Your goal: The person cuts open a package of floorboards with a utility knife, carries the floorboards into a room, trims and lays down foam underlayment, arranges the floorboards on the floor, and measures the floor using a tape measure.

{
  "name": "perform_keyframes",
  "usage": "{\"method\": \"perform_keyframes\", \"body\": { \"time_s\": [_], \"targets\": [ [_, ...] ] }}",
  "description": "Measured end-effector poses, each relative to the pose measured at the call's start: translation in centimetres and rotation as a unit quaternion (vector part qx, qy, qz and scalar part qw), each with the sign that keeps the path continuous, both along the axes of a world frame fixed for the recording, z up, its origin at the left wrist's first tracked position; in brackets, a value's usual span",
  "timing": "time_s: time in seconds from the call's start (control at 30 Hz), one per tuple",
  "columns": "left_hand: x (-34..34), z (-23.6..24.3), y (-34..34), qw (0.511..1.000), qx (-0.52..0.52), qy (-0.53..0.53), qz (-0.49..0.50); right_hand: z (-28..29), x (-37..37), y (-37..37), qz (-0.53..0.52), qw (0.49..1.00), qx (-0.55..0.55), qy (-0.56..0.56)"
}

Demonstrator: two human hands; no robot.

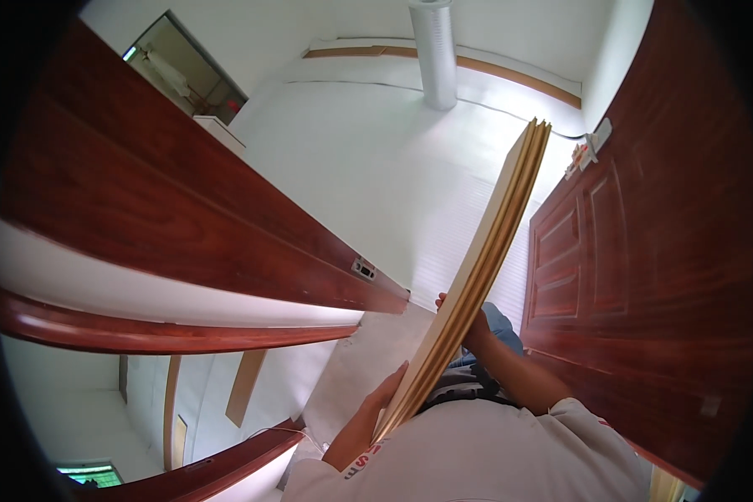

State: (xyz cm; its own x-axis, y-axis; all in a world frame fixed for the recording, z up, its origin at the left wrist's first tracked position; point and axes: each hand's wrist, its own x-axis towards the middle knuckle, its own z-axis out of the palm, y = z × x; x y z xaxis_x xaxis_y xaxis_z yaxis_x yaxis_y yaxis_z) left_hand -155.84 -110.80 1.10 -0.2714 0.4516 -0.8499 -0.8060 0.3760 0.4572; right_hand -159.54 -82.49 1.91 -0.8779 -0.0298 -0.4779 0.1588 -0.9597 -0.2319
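A stack of long, pale wooden planks (487, 243) with grooved edges slants from my body up toward the back right. My left hand (386, 386) grips its near left side, low down near my stomach. My right hand (477, 330) holds it farther along from the right, with fingertips showing past the planks' left side and the rest partly hidden behind them.
A red-brown door (619, 259) stands open on the right, opposite a wooden door frame (209, 217). The room ahead has white underlay (343, 151) on the floor, an upright silver roll (435, 58) and planks (510, 71) along the back wall. Another doorway at lower left shows planks (244, 385).
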Motion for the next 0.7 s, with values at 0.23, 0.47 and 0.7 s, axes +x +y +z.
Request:
{"method": "perform_keyframes", "body": {
  "time_s": [0.23, 0.47, 0.7],
  "targets": [
    [-9.1, -1.0, 5.9, 0.998, -0.035, 0.046, -0.003, -0.4, -10.6, 6.1, 0.002, 0.994, -0.083, -0.070],
    [-19.0, -4.3, 15.1, 0.999, -0.037, 0.008, 0.035, -3.5, -25.2, 14.8, 0.066, 0.995, -0.057, -0.049],
    [-30.3, -1.1, 22.8, 0.992, -0.075, 0.058, 0.080, -0.5, -40.8, 19.8, 0.135, 0.989, -0.061, -0.016]
  ]
}}
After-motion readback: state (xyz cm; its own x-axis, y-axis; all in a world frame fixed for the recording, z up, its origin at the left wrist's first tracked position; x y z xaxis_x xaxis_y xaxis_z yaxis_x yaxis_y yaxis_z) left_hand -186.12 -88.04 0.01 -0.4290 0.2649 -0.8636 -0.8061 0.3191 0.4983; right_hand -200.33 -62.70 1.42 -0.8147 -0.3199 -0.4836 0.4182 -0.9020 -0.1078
